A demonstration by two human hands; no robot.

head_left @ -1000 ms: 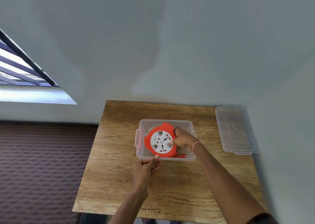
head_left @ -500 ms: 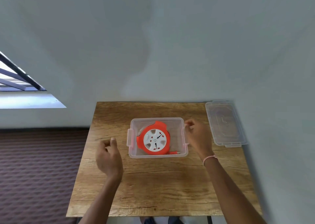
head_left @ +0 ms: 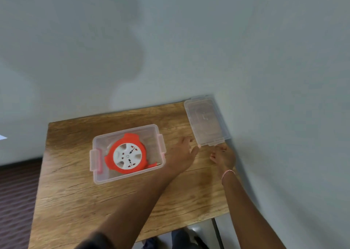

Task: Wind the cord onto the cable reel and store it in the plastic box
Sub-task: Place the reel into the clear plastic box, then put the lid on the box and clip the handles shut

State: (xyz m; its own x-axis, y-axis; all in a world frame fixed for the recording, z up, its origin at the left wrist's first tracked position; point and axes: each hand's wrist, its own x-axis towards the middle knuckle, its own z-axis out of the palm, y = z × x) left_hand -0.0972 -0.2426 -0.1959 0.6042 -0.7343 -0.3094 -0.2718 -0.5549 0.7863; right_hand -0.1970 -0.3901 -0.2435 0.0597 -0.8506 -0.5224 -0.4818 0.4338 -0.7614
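The red cable reel (head_left: pixel 126 155) with a white socket face lies flat inside the clear plastic box (head_left: pixel 98 142) on the wooden table (head_left: pixel 94 197). Its red plug tip pokes out toward the box's right wall. The clear lid (head_left: pixel 206 121) lies at the table's far right corner. My left hand (head_left: pixel 182 154) reaches past the box's right end, fingers extended, close to the lid's near left corner. My right hand (head_left: pixel 223 156) is just below the lid's near edge, with its fingertips at the lid's tab. Neither hand holds anything.
A pale wall runs behind the table and along its right side, close to the lid. Dark patterned flooring (head_left: pixel 15 201) lies left of the table. The table's near edge is at the bottom.
Both hands left the box and moved right toward the lid. The view swung right, so the box now sits left of centre.
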